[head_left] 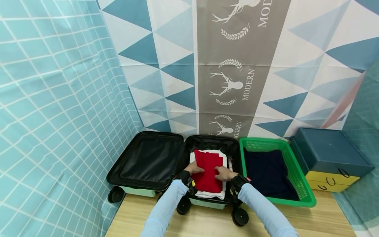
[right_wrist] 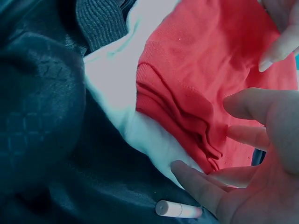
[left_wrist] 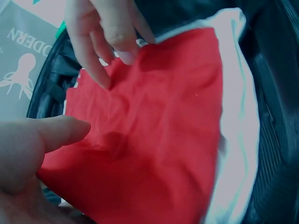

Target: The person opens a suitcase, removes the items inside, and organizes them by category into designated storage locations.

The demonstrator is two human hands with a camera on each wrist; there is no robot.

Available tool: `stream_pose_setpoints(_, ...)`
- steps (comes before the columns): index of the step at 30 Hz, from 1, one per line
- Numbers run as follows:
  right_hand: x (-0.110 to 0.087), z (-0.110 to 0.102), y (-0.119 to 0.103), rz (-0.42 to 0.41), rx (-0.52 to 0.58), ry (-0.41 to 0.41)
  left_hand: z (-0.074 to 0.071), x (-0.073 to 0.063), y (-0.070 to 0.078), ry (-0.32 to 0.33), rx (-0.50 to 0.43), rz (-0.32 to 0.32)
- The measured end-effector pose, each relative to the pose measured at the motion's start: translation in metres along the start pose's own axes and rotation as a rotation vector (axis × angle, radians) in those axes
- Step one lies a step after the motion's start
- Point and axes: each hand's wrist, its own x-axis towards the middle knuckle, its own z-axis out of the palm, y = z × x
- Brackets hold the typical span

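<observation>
A folded red knit garment (head_left: 209, 169) lies on a folded white cloth (head_left: 211, 194) in the right half of an open suitcase (head_left: 213, 139). My left hand (head_left: 193, 168) rests at the red garment's left edge, thumb extended over it; its other fingers are largely hidden in the left wrist view. Across from it, my right hand (head_left: 225, 173) touches the right side with spread, loosely bent fingers. Layered ribbed edges of the red garment (right_wrist: 187, 93) show in the right wrist view. A small pale tube (right_wrist: 177, 209) lies beside the stack, near the right fingertips.
The suitcase's other half (head_left: 146, 159) lies open on the left, its wheels (head_left: 116, 195) toward me. Right of it stands a green basket (head_left: 297, 174) holding a dark navy garment (head_left: 266, 169). Blue and yellow storage boxes (head_left: 328, 148) stand farther right. A patterned wall hanging rises behind.
</observation>
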Motion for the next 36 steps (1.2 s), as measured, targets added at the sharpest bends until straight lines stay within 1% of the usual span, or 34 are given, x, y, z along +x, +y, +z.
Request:
stream_pose_setpoints(1,0.001,0.0,0.0,0.005,-0.005,-0.004,0.0,-0.003,0.003,-0.007,0.005,0.018)
stream_pose_setpoints(2,0.001,0.001,0.0,0.007,-0.01,-0.005,-0.006,-0.018,0.018,-0.016,-0.011,0.028)
stream_pose_setpoints(3,0.001,0.0,0.0,0.012,-0.01,-0.006,-0.009,-0.027,0.027,-0.01,-0.003,0.028)
stream_pose_setpoints(4,0.001,0.0,0.0,0.017,-0.002,-0.003,-0.014,-0.044,0.045,-0.007,0.025,-0.01)
stream_pose_setpoints(5,0.001,0.0,0.001,0.02,-0.002,-0.003,-0.018,-0.056,0.057,0.004,0.036,0.002)
stream_pose_setpoints(6,0.001,0.0,0.001,0.023,-0.001,-0.003,-0.021,-0.065,0.064,0.017,0.048,0.031)
stream_pose_setpoints(8,0.0,-0.001,0.001,0.023,0.01,0.005,-0.024,-0.08,0.078,0.027,0.055,0.048)
stream_pose_setpoints(10,-0.001,-0.001,0.001,0.022,0.031,0.01,-0.026,-0.089,0.087,0.042,0.064,0.074)
stream_pose_setpoints(13,-0.002,0.0,0.001,0.025,0.082,0.025,-0.026,-0.093,0.095,0.07,0.074,0.095)
stream_pose_setpoints(16,-0.002,0.003,0.002,0.01,0.145,0.071,-0.025,-0.094,0.105,0.111,0.086,0.159)
stream_pose_setpoints(21,0.0,0.007,0.007,-0.062,0.278,0.209,-0.026,-0.099,0.134,0.161,0.072,0.288)
stream_pose_setpoints(23,-0.001,0.005,0.01,-0.069,0.343,0.259,-0.027,-0.101,0.145,0.18,0.054,0.327)
stream_pose_setpoints(25,-0.004,0.002,0.013,-0.056,0.424,0.305,-0.026,-0.103,0.153,0.198,0.032,0.358)
stream_pose_setpoints(28,-0.01,-0.003,0.018,0.006,0.538,0.318,-0.025,-0.106,0.16,0.219,-0.034,0.404)
stream_pose_setpoints(31,-0.015,-0.012,0.023,0.061,0.636,0.331,-0.023,-0.106,0.164,0.225,-0.13,0.464)
stream_pose_setpoints(34,-0.02,-0.023,0.027,0.059,0.694,0.376,-0.02,-0.106,0.168,0.212,-0.242,0.519)
stream_pose_setpoints(36,-0.025,-0.031,0.028,0.042,0.727,0.412,-0.019,-0.105,0.172,0.171,-0.33,0.529)
